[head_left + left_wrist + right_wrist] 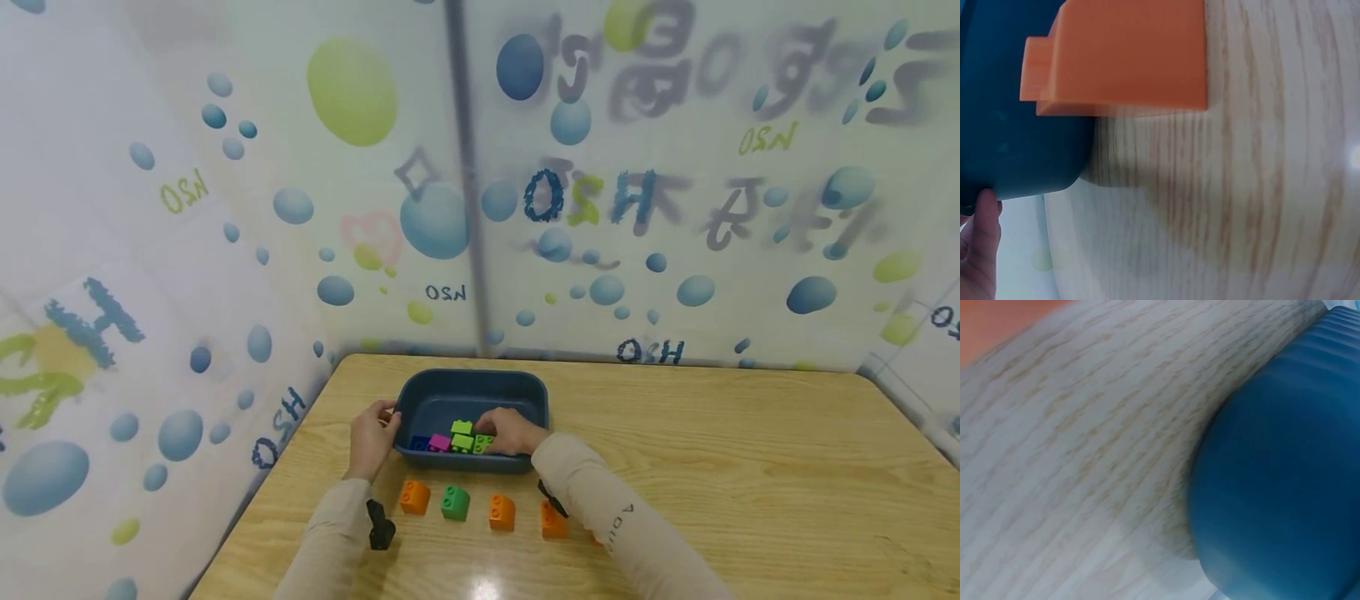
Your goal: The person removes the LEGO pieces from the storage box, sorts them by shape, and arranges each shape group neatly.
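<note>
On the wooden table (712,450), both hands are busy at a dark blue plastic tub (471,392).

Left hand (370,437) grips the tub's left rim, fingers curled over the edge. Right hand (510,430) reaches inside, fingers curled over the lime green toy bricks (463,437) next to a pink brick (439,442). Can't tell if it's actually pinching one. Orange bricks (414,497) and a green brick (455,502) sit lined up in front of the tub.

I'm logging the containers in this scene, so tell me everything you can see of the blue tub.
The blue tub is a dark blue, plastic-looking, rectangular bin with rounded corners. It sits upright on the wooden table, near its far edge. The left hand grips its left rim; the right hand reaches inside among green, pink and blue blocks. Its outer wall looks partly ribbed.
</note>
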Motion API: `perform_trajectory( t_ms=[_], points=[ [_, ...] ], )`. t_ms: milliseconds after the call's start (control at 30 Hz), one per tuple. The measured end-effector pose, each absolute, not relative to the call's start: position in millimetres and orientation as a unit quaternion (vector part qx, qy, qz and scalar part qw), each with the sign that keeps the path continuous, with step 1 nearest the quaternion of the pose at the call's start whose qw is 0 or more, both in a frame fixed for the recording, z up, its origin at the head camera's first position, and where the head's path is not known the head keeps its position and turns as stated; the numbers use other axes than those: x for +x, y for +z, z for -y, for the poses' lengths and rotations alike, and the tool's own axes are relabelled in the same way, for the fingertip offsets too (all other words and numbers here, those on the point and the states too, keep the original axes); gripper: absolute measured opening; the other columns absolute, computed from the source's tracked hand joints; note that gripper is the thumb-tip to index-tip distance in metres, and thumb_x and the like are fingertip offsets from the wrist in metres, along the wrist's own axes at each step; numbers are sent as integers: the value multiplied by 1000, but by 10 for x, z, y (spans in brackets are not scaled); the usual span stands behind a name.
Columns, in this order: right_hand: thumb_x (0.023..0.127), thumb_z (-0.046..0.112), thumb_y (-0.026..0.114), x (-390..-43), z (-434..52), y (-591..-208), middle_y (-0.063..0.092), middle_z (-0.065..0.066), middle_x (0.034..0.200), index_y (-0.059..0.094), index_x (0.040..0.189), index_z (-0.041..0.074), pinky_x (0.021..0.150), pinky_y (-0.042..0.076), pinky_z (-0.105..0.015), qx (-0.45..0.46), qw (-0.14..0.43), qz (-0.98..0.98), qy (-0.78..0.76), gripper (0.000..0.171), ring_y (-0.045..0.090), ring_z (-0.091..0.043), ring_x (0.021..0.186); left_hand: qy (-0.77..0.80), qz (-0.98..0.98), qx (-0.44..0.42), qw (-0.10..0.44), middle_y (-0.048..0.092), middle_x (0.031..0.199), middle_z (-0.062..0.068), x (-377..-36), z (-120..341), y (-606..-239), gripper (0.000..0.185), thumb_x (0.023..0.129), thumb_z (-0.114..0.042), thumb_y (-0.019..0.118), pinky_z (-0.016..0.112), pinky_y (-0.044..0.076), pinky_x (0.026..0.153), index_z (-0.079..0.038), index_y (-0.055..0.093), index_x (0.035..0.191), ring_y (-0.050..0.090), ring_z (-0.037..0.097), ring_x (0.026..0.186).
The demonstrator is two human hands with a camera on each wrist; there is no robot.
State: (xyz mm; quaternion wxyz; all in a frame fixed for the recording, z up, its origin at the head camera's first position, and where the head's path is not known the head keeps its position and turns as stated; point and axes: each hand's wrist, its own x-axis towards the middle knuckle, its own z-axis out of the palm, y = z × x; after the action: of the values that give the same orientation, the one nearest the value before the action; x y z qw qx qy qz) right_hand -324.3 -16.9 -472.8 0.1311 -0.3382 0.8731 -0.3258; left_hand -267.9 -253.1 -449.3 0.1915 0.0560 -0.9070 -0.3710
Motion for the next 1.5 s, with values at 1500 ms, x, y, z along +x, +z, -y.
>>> perform_trajectory(
  t_ms=[1500],
  points=[
    [77, 9, 65, -2657, 33, -4037, 56, -7, 98, 57, 109, -2, 76, 47, -30, -393, 81, -820, -408, 34, 53, -16, 82, -373, 907, 56, 188, 59, 75, 12, -2653, 2524, -4467, 21, 82, -5, 59, 26, 43, 50, 2, 61, 102, 54, 20, 62]
  ],
)
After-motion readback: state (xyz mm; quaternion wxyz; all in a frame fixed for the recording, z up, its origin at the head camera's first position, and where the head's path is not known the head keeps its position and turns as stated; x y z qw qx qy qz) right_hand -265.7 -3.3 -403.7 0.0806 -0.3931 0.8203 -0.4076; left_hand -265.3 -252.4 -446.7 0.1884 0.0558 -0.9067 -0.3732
